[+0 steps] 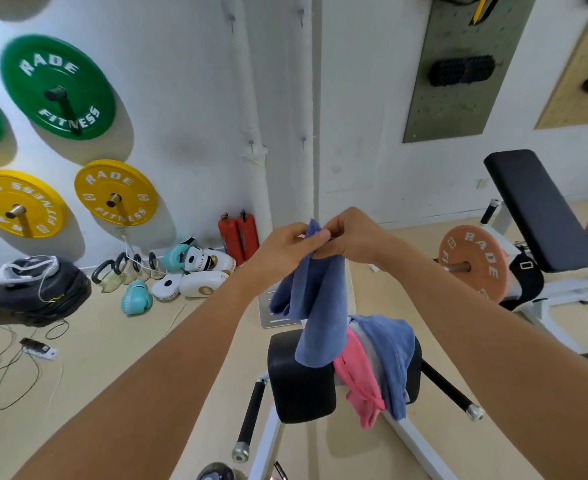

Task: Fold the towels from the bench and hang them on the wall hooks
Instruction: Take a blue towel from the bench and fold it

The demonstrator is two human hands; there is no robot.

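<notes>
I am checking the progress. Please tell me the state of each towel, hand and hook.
Dark blue cloth towel: hanging, pinched at top by both hands.
Pink towel: draped unfolded on bench pad.
Light blue towel: draped unfolded on bench pad.
Left hand: pinching towel.
Right hand: pinching towel.
Metal wall hooks: bare.

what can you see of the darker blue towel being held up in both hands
The darker blue terry-cloth towel looks soft and matte, with no visible pattern. It hangs in loose vertical folds, bunched at its top, where the left hand and the right hand pinch it close together. Its lower end droops in front of the black padded bench, beside a pink towel and a lighter blue towel draped there. Whether it touches them is unclear.
</notes>
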